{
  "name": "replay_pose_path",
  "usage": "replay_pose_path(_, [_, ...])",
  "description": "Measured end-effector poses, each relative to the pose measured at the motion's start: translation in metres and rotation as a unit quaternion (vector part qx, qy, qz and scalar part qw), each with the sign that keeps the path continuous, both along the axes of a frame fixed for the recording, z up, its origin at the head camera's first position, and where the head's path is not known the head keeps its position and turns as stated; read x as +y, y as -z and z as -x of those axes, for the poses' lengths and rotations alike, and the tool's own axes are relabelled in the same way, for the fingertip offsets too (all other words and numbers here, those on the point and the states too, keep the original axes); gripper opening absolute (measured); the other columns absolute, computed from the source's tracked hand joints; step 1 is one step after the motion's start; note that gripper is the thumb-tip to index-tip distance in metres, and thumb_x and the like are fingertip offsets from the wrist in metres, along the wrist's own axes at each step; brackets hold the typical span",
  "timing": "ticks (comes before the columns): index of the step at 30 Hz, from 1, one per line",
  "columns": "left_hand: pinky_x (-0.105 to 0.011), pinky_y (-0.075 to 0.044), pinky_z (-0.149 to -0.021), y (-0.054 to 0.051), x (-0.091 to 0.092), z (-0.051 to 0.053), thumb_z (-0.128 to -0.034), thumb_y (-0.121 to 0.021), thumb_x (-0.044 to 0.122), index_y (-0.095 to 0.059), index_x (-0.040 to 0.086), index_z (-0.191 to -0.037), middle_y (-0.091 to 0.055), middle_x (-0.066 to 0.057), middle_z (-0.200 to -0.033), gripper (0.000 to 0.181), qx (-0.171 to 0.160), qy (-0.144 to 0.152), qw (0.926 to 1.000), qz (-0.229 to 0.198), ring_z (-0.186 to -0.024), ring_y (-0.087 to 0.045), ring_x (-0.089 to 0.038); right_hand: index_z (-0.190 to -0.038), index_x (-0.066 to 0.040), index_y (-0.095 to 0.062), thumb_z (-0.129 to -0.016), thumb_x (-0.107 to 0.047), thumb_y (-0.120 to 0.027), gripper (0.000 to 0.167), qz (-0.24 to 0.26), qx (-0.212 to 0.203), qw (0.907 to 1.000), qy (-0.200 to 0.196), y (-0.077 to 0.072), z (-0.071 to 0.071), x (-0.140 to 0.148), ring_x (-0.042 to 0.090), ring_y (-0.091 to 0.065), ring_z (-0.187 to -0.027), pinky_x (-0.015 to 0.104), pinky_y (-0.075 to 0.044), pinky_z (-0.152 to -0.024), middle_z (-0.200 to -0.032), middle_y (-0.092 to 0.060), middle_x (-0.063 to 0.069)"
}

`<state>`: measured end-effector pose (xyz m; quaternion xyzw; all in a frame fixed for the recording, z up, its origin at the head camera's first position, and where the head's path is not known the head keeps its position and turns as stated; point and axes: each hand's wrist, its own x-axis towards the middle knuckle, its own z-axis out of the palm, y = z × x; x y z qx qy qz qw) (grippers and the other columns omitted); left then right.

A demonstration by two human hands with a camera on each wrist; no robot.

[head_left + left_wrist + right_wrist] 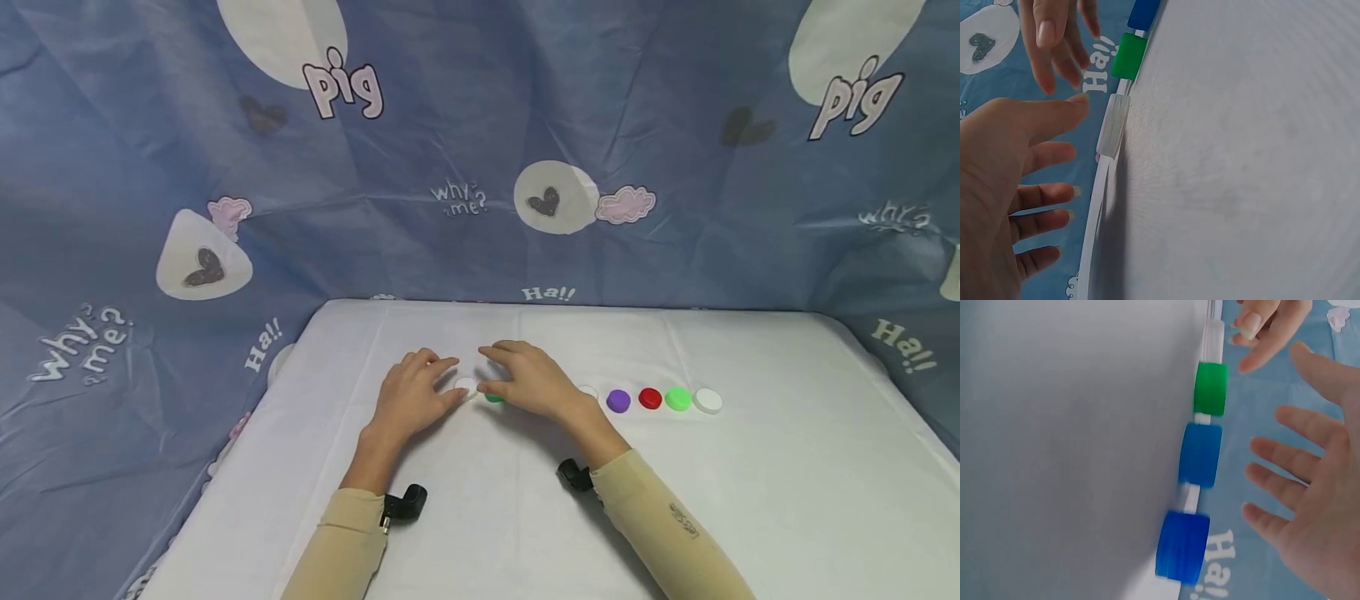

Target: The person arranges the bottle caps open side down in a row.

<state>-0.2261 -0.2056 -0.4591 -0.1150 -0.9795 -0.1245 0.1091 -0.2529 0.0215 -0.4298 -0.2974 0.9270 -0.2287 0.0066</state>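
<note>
Above the left end of a row of round plastic caps, my left hand [411, 396] hovers with fingers relaxed and thumb near a white cap [467, 387]. My right hand [528, 379] is over the green cap [494, 397] beside it, fingers extended and apart. Neither hand holds anything. In the right wrist view a blue cap [1200, 455] and a darker blue cap [1182, 547] follow the green one; the right hand hides them in the head view. The left wrist view shows the white cap [1114, 125] side-on, near the left thumb.
Rightward the row goes on with a partly hidden white cap [589, 390], a purple cap [618, 401], a red cap [650, 398], a light green cap [678, 398] and another white cap [708, 401]. They lie on a white-covered table [787, 500] before a blue printed cloth [450, 258].
</note>
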Motion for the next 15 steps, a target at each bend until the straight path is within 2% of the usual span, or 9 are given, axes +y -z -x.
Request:
replay_pose_path(6, [-0.047, -0.044, -0.098, 0.001, -0.005, 0.000, -0.0908, -0.063, 0.055, -0.063, 0.027, -0.135, -0.059, -0.004, -0.128, 0.052, 0.006, -0.003, 0.9998, -0.021, -0.120, -0.055, -0.026, -0.150, -0.022, -0.046, -0.094, -0.054, -0.059, 0.065, 0.004, 0.015, 0.9999, -0.002, -0.001, -0.003, 0.015, 0.031, -0.037, -0.147, 0.052, -0.028, -0.119, -0.155, -0.044, 0.009])
replay_pose_path(15, [-0.053, -0.039, -0.108, 0.000, -0.002, 0.001, -0.0946, -0.058, 0.053, -0.061, 0.025, -0.137, -0.057, -0.008, -0.139, 0.051, -0.005, -0.001, 0.9995, -0.032, -0.134, -0.049, -0.029, -0.149, -0.023, -0.047, -0.096, -0.054, -0.056, 0.063, 0.007, 0.042, 0.9987, 0.029, 0.000, -0.005, 0.041, 0.033, -0.031, -0.150, 0.057, -0.024, -0.120, -0.156, -0.044, 0.007])
